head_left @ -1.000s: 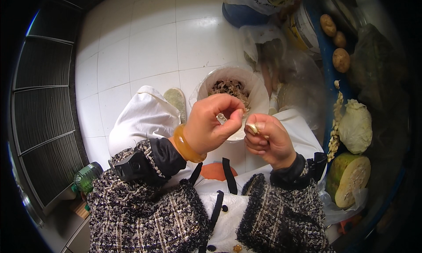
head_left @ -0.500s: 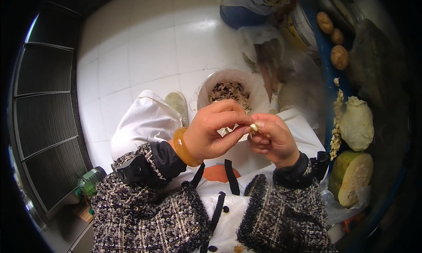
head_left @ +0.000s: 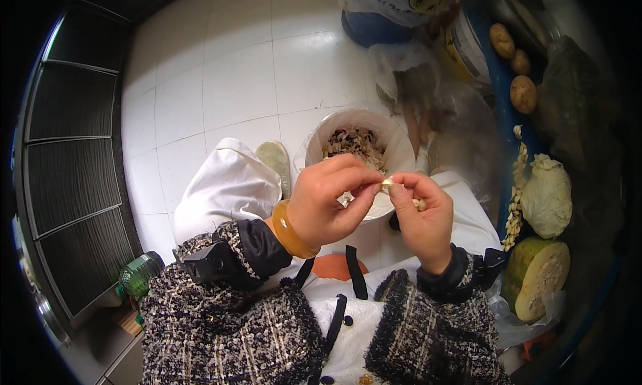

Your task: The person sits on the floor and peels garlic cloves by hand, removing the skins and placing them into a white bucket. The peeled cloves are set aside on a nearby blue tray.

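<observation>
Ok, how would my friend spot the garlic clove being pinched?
Find the round, pale-lined bin near the middle, holding brown scraps. Below those scraps, the left hand and right hand come together. The small, pale garlic clove is pinched between them, unlike the pale piece tucked deeper in the right hand or the row of cloves far right.

Left hand (head_left: 331,198) and right hand (head_left: 428,221) pinching pale garlic clove (head_left: 387,183); lined bin (head_left: 401,149) with brown peelings (head_left: 354,144) below.
</observation>
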Motion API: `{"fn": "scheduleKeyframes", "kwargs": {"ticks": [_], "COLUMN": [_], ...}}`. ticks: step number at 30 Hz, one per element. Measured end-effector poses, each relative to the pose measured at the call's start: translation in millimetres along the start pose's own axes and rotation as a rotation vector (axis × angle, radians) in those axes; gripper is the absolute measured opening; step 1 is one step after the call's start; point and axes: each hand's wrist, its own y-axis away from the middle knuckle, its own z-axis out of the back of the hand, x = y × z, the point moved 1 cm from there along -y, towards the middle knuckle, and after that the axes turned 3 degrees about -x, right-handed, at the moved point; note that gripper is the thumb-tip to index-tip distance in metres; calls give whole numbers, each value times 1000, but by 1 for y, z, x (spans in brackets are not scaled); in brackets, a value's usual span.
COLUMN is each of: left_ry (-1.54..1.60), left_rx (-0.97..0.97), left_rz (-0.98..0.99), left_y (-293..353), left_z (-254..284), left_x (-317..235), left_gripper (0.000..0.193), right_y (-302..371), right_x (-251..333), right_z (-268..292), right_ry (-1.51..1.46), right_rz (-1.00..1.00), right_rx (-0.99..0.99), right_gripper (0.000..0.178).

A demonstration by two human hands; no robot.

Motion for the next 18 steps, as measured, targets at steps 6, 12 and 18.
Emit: {"fn": "scheduleKeyframes", "kwargs": {"ticks": [6, 12, 18], "left_ry": [31, -6, 8], "left_rx": [16, 39, 51], "left_rz": [54, 106, 121], "left_y": [1, 3, 3], "left_z": [0, 0, 0], "left_x": [-1, 1, 2], "left_gripper": [8, 5, 6], "right_y": [0, 1, 0], "right_x": [-4, 0, 4], "right_z": [-1, -1, -2], "right_ry": [170, 359, 410], "right_rz": [142, 267, 301], "right_rx": [-45, -61, -48], "right_gripper": [12, 9, 8]}}
